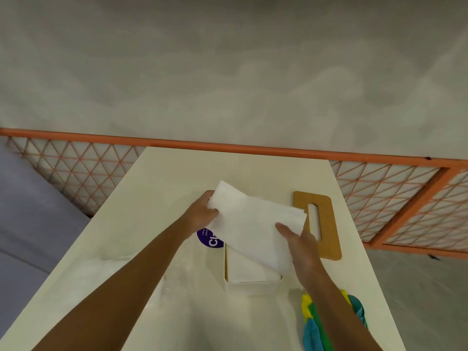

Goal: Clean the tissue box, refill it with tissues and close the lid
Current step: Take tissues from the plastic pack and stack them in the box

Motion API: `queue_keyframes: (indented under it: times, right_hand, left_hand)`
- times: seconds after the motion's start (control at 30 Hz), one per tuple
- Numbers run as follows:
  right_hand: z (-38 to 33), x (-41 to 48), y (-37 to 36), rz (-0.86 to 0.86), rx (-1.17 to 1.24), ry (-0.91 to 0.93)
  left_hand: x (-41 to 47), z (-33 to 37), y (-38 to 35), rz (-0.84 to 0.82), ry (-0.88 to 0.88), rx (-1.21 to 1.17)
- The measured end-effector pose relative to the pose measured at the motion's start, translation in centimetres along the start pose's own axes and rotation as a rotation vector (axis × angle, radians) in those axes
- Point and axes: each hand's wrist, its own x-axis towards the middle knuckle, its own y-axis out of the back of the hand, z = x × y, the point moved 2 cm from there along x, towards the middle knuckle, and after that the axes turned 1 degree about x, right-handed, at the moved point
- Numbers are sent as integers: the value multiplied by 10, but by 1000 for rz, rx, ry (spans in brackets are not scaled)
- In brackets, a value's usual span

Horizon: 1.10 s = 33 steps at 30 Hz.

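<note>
Holding a thick stack of white tissues [250,224] between both hands, a person keeps it tilted over the open tissue box [253,287], which stands on a pale table [141,320] just in front of them. The left hand [202,211] grips the far left end of the stack, thumb pressed on top and fingers curled underneath. The right hand [301,247] pinches the near right edge, thumb lying on top; its other fingers are hidden below the paper. The stack's lower corner hangs over the box opening, and whether it touches the white sheets inside cannot be told. The box is white with rounded corners, and its top is uncovered. The wooden lid [326,239], with a long slot through its middle, lies flat on the table just to the right of the box, partly covered by the tissues and the right hand. A clear wrapper with a round purple label [210,240] lies left of the box, under the left wrist. A yellow, green and teal cloth [314,325] sits bunched at the near right of the table, partly behind the right forearm. An orange lattice fence [405,198] runs behind the table.
</note>
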Motion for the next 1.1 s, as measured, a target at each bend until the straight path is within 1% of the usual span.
queue_keyframes:
  times: [0.1,0.23,0.33,0.43,0.47,0.57,0.77,0.93,1.03,1.1]
  right_hand:
    - [6,5,5,-69,46,-47]
    - [9,14,13,-129,59,-78]
    - [10,19,17,-119,3,-59]
    - [16,21,16,-108,-45,-32]
    - [19,21,17,-108,-72,-20]
    - [27,17,13,-115,-267,33]
    - [36,15,3,-138,-576,57]
    - [35,16,-2,-180,-741,91]
    - [33,17,0,-222,-768,60]
    - [30,18,3,-218,-832,82]
  left_hand:
    - [16,14,1,-16,-73,198]
    - [37,27,-2,-63,-114,380]
    - [51,34,-8,-78,-155,463]
    - [63,39,-17,-56,-189,505]
    - [67,41,-22,-49,-196,514]
    - [72,39,-34,-31,-221,507]
    - [78,23,-52,-27,-263,554]
    - [75,10,-59,13,-308,590]
    - [70,4,-61,73,-364,683]
    - [66,2,-60,112,-393,718]
